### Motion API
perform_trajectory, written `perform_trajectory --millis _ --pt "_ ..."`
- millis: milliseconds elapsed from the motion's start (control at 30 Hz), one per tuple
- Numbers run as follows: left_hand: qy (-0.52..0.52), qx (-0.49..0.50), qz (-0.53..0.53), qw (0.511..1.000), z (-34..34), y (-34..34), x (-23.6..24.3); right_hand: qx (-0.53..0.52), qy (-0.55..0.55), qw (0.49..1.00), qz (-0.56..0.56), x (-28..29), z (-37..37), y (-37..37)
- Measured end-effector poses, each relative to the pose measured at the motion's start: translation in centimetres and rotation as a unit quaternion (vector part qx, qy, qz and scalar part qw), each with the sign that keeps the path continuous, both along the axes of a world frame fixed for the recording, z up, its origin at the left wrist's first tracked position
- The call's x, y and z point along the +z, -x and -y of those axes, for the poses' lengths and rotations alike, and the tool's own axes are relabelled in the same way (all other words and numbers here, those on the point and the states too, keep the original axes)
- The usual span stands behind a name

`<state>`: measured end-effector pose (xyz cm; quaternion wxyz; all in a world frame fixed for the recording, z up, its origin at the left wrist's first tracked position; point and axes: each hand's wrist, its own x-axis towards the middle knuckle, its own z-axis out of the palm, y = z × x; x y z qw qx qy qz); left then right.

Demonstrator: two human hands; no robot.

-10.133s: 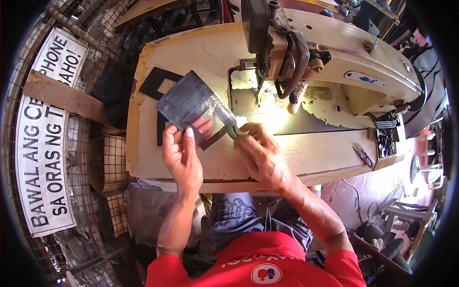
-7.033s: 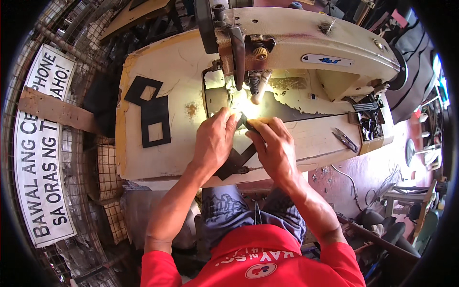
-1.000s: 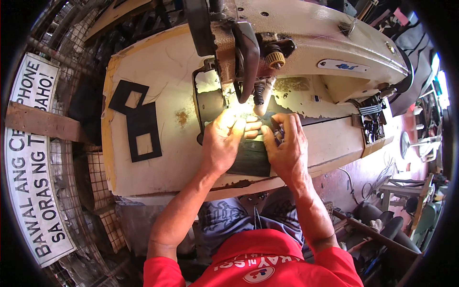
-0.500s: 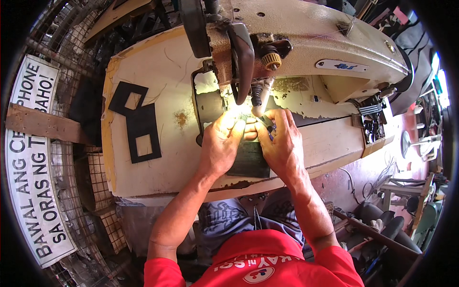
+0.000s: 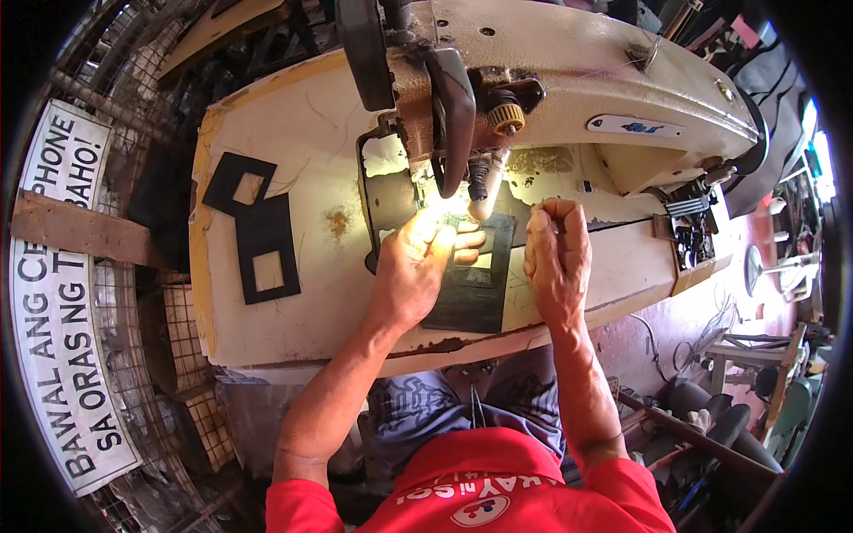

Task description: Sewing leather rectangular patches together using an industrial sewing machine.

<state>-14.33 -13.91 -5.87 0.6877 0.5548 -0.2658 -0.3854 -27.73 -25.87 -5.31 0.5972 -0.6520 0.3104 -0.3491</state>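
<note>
A dark flat piece with a cut-out window [image 5: 471,306] lies on the sewing machine bed below the needle area. Over its left edge is my left hand [image 5: 414,266], thumb and forefinger pinched together beside the presser area. Glare hides what those fingertips hold, if anything; the other fingers curl above the piece. My right hand [image 5: 560,258] is off the piece, to its right, with the fingers curled closed. Anything inside them is too small to make out. The sewing machine head [image 5: 418,98] stands over the work, its lamp lighting the spot brightly.
Another black piece with two square windows [image 5: 264,231] lies on the table at left, among loose threads. A small tray of metal parts [image 5: 695,240] sits at the table's right end. A wire mesh screen with a white sign [image 5: 75,355] borders the left side.
My right hand has moved right, away from the needle area and my left hand, uncovering the dark piece's window and right edge. The left hand has hardly moved.
</note>
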Motion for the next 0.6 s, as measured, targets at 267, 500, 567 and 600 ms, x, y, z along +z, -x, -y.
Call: perform_trajectory --millis 267,500,567,600 --pt "-0.021 0.009 0.046 0.999 -0.1 0.3 0.6 0.01 0.328 0.929 -0.168 -0.6 -1.3 -1.8" --pt "-0.062 0.047 0.185 0.98 -0.2 0.3 0.7 0.041 0.468 0.868 -0.162 -1.0 -1.5 -2.2" --pt "-0.067 0.05 0.21 0.974 0.1 0.2 0.4 0.048 0.413 0.896 -0.155 -1.3 -1.5 -2.0" --pt "-0.071 0.037 0.205 0.976 0.2 0.1 0.5 0.052 0.347 0.925 -0.148 -1.4 -1.5 -1.8"
